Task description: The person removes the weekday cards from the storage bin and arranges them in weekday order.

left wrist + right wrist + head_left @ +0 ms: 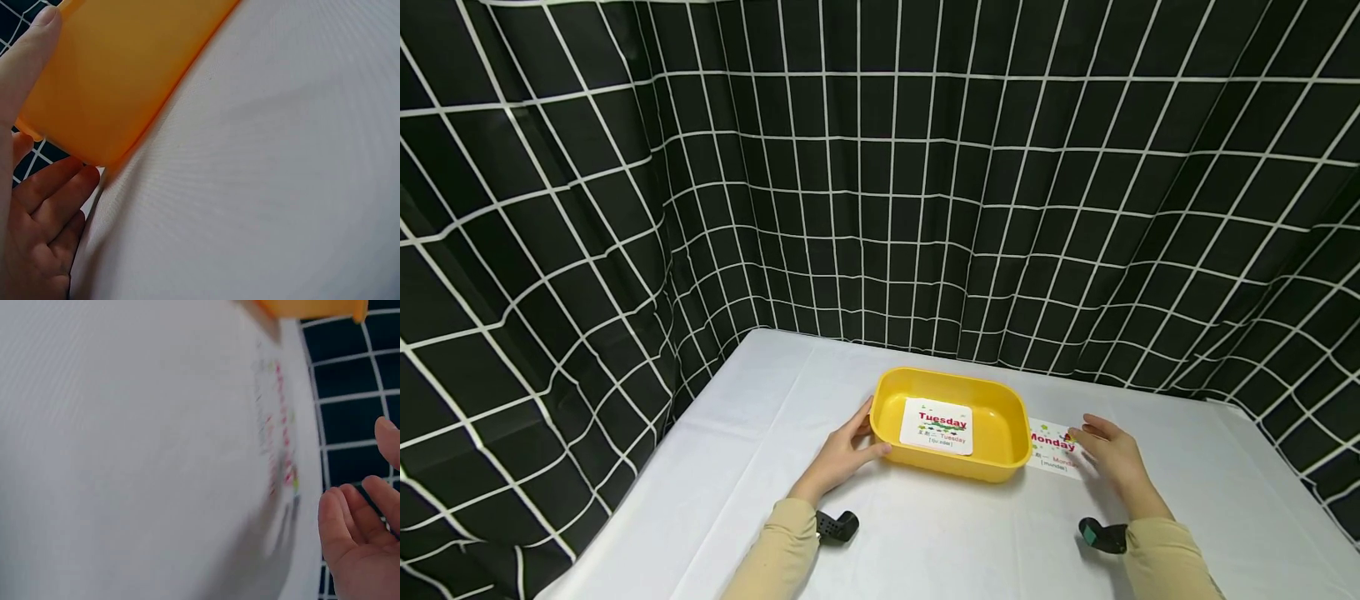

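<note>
A yellow plastic tray (997, 412) is on the white table, with a white card reading "Tuesday" (936, 426) lying inside it. My left hand (844, 454) holds the tray's left end, thumb along the front wall (106, 81) and fingers around the end. To the right of the tray lies a "Monday" card (1051, 457), its left edge hidden behind the tray's end. My right hand (1108, 454) is over that card's right side, fingers loosely bent and apart from the thumb, nothing between them. The right wrist view shows the hand (362, 537) raised above the card.
The white cloth (940, 542) covers the table. Black curtains with a white grid (925, 208) enclose the back and both sides. A black wrist device (838, 526) is on the left wrist, and another black device (1102, 535) is on the right.
</note>
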`<state>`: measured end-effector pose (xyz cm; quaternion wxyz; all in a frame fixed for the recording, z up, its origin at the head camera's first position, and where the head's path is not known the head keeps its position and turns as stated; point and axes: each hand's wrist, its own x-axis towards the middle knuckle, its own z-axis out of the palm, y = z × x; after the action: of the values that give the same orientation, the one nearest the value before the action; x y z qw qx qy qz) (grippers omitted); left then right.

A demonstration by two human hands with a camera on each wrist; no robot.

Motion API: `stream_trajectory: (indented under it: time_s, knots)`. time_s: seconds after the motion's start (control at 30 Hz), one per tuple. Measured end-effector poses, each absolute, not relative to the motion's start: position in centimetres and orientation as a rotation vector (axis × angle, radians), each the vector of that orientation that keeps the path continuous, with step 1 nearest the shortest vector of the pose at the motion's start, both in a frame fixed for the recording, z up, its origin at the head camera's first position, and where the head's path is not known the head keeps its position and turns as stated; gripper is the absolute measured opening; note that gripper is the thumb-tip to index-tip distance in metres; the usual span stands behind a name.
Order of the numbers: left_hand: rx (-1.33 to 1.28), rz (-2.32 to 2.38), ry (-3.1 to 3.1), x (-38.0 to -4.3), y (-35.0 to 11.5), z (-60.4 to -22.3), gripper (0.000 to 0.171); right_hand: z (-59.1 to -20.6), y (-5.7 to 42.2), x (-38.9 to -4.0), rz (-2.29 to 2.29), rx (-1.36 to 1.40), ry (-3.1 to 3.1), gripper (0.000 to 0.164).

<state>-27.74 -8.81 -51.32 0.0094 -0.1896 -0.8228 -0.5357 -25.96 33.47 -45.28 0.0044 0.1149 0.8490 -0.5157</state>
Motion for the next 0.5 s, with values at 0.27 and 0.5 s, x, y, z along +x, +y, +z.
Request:
stream_trajectory:
  time_s: [0.27, 0.5]
  knots:
    - [-0.602, -1.673, -2.562, -27.8, -8.8, -51.3, 0.092, -43.3, 31.2, -26.4, -1.735, 0.369, 2.634, 0.080]
    - [-0.598, -1.668, -2.568, -27.7, -8.8, -51.3, 0.092, -41.6, 28.8, -26.4, -1.903, 0.246, 2.552, 0.075]
